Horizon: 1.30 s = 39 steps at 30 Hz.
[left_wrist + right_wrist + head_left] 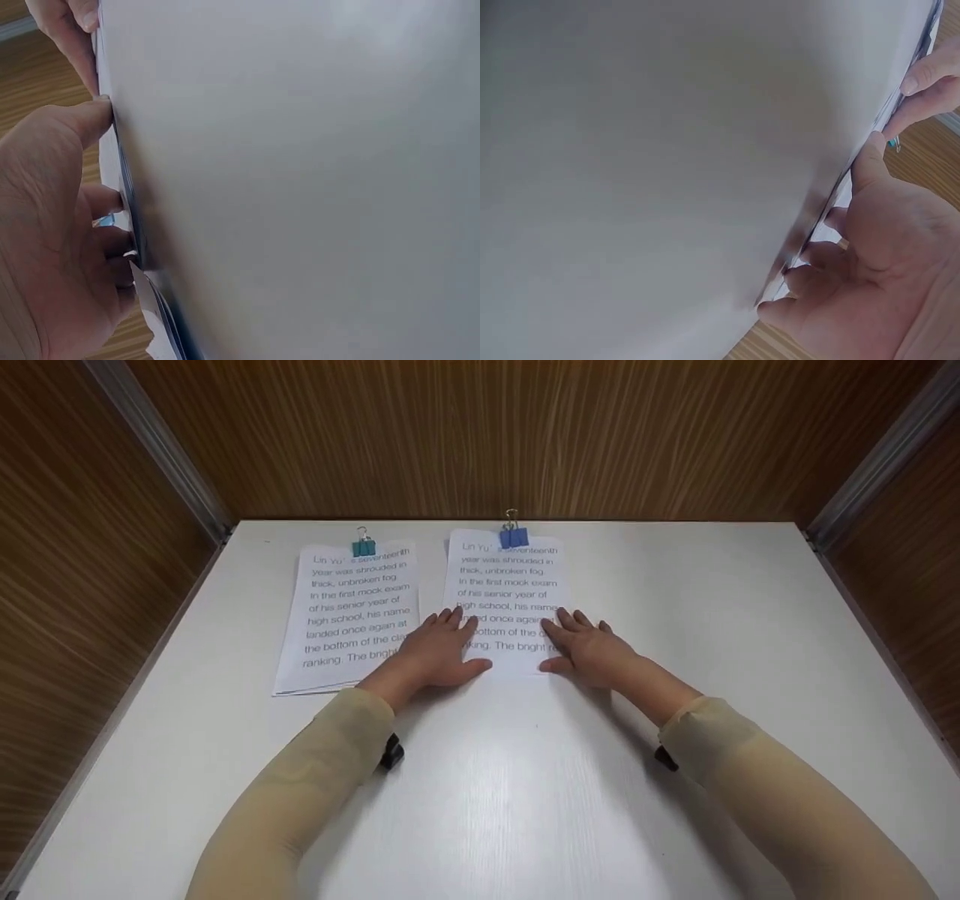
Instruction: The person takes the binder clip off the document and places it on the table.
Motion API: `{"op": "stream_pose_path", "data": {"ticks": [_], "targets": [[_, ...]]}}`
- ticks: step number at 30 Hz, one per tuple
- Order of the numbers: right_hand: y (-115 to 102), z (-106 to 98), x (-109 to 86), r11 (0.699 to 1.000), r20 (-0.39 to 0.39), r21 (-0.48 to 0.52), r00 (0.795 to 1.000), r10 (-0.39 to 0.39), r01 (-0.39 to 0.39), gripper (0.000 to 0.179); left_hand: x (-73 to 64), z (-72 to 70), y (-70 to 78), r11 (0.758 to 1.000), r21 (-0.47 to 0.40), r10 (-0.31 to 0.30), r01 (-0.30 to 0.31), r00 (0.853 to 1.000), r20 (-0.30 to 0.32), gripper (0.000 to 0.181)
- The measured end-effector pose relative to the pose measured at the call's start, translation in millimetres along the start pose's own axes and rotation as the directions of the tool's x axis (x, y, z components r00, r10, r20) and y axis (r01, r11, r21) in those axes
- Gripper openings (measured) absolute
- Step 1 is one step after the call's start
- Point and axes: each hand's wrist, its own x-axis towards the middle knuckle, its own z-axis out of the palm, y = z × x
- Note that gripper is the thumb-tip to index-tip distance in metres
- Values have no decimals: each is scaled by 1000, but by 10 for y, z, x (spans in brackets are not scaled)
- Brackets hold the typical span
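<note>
Wood panels wall in three sides of a white table [675, 607], with metal strips running down the corners. On the table lie two printed stacks, side by side near the back edge and a little apart. I call them the left stack [349, 615] and the right stack [506, 592]. Both carry the same large printed text. A teal clip [364, 545] pinches the top of the left stack, and a blue clip [514, 536] pinches the top of the right stack.

Both my hands rest on the lower part of the right stack. My left hand [439, 652] lies flat on its lower left corner, fingers straight and spread forward, thumb [472, 666] pointing right along the bottom edge. It also reaches across the gap toward the left stack, whose lower right corner lies just beside my wrist. My right hand [589, 649] lies flat on the lower right corner, fingers straight, thumb pointing left. The two thumbs point toward each other, apart. Neither hand grips anything; both press down with open palms.

From the left wrist, I see my left fingers [105, 201] touching the paper edge where it meets the table. From the right wrist, my right fingers [832, 219] lie likewise against the sheet edges. Pale sleeves [315, 787] cover both forearms.
</note>
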Motion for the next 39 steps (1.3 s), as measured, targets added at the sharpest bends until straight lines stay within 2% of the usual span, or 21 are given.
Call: {"op": "stream_pose_path", "data": {"ticks": [5,12,21,31,35,39], "targets": [[48,-22,-88,1000,-12,-3,1000,-10,9,85,19,-15,94,1000,5,0,0,1000,7,92],[71,-24,-165,997,-38,-40,997,-60,59,84,3,-30,177,998,66,4,-4,1000,15,91],[90,1,-272,997,-58,-62,997,-58,54,83,-60,-56,307,996,82,19,-20,1000,22,92],[97,150,-504,995,-71,-48,993,-96,93,84,-237,122,449,996,86,29,-31,999,24,91],[102,183,-597,993,-87,-61,990,-110,105,84,-289,164,513,993,112,29,-30,1000,10,91],[111,205,-689,991,-103,-63,987,-122,116,83,-337,190,582,995,98,19,-19,1000,9,90]]}}
